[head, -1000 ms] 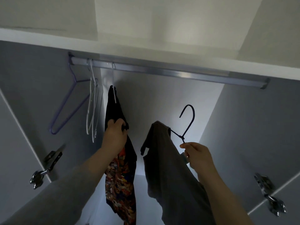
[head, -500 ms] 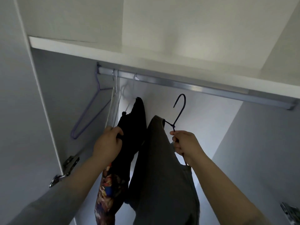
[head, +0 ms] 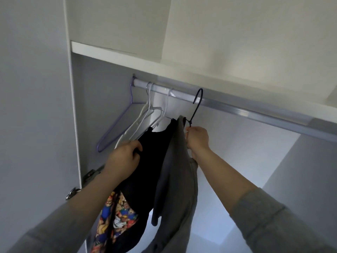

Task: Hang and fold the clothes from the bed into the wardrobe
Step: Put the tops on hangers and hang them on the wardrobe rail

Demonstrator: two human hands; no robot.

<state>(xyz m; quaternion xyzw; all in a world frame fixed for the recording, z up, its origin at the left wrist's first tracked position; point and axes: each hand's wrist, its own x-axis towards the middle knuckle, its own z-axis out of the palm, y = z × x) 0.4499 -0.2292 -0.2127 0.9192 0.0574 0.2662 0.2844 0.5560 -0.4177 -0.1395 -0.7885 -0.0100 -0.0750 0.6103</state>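
A grey garment (head: 175,179) hangs from a dark wire hanger (head: 196,106). The hanger's hook lies over the wardrobe's metal rail (head: 246,111). My right hand (head: 197,138) grips the hanger just below its neck. To the left, a black garment with a colourful print (head: 153,161) hangs on a white hanger (head: 166,105). My left hand (head: 124,159) holds the shoulder of this black garment and keeps it pushed to the left.
Empty white hangers (head: 145,119) and a purple hanger (head: 116,125) hang at the rail's left end. A white shelf (head: 127,53) runs above the rail. The wardrobe's side panel (head: 73,106) with a metal hinge (head: 87,178) stands at left. The rail to the right is bare.
My right hand has raised the dark hanger and its hook now lies over the rail. My left hand has pushed the black garment further left.
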